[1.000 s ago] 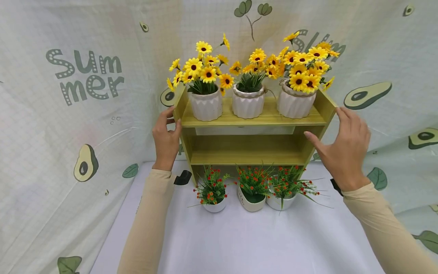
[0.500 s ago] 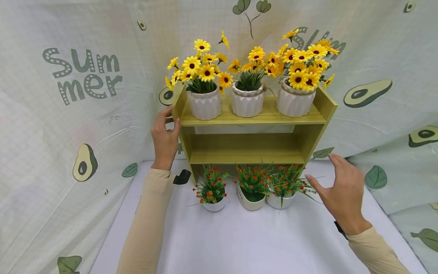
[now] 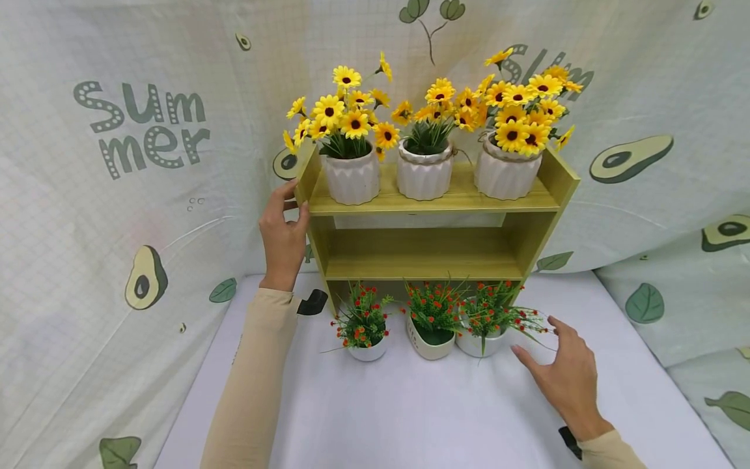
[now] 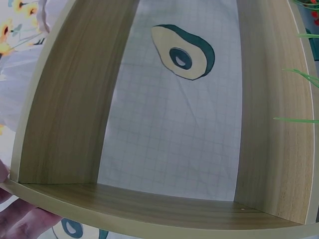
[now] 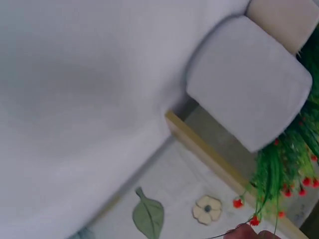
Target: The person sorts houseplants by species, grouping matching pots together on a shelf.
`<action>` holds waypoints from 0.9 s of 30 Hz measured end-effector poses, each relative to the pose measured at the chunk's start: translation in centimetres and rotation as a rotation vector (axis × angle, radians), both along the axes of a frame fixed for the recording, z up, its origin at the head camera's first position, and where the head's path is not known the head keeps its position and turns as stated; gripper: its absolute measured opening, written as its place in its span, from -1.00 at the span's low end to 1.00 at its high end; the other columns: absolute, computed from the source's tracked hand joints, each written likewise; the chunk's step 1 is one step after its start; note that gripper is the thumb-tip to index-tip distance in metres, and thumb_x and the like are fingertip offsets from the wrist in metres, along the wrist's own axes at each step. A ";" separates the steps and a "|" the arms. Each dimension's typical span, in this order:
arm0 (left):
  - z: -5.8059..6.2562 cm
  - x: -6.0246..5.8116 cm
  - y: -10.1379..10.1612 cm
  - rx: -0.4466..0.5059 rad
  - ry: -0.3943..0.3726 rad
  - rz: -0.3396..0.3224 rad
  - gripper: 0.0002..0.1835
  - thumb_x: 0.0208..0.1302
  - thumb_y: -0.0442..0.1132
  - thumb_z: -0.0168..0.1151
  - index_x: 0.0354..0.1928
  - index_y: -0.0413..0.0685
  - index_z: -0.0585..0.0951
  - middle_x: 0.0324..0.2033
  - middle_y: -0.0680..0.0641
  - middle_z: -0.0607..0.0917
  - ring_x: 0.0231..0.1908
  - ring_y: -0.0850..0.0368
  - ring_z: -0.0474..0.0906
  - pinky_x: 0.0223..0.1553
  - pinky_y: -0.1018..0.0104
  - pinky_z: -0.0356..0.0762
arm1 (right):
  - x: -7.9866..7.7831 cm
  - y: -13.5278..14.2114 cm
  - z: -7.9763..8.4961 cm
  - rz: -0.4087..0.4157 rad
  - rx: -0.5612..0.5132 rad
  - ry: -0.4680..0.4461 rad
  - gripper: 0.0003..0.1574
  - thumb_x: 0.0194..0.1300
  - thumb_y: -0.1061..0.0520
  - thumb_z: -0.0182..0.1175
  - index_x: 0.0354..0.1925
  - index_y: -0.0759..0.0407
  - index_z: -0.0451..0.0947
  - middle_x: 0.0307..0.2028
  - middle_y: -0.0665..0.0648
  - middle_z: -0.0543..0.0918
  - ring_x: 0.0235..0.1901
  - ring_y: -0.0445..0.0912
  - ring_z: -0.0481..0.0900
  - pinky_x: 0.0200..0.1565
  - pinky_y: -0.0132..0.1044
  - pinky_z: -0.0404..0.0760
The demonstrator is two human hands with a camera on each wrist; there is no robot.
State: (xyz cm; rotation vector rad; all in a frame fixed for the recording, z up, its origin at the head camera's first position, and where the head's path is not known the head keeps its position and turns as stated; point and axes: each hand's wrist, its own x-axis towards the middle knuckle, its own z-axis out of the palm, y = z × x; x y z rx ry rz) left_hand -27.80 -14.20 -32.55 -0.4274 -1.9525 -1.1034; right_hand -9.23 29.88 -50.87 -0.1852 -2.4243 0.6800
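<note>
My left hand [image 3: 283, 238] grips the upper left side panel of a wooden shelf [image 3: 422, 253], thumb at its front edge. In the left wrist view, its fingers [image 4: 31, 223] lie against the shelf's side panel [image 4: 149, 208]. Lower down, my right hand [image 3: 562, 378] holds nothing, thumb and fingers spread apart. It is nearest the rightmost white pot [image 3: 480, 345] of red flowers, just right of its grassy leaves. In the right wrist view this white pot [image 5: 249, 82] appears large beside the shelf's panel edge [image 5: 204, 149], and a fingertip [image 5: 243, 232] shows at the bottom.
Three ribbed white pots of yellow flowers stand on the top board, the middle one [image 3: 424, 177] tied with twine. On the white table [image 3: 410, 417], two more red-flower pots, a left one [image 3: 368, 352] and a middle one [image 3: 432, 348], stand before the shelf. A printed cloth [image 3: 146, 39] hangs behind.
My right hand has left the shelf's right side panel and moved down toward the table, beside the rightmost red-flower pot. My left hand keeps its hold on the shelf.
</note>
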 end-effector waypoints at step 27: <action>0.1 0.1 0.3 0.009 -0.010 0.012 -0.59 0.48 -0.43 0.25 0.32 -0.26 0.58 0.05 -0.33 0.72 -0.07 -0.23 0.72 -0.33 0.75 0.44 | -2.2 1.8 -4.2 0.075 -0.031 -0.549 0.30 0.32 -0.42 0.36 0.46 0.61 0.22 0.29 0.70 0.42 0.21 0.62 0.44 0.12 0.45 0.49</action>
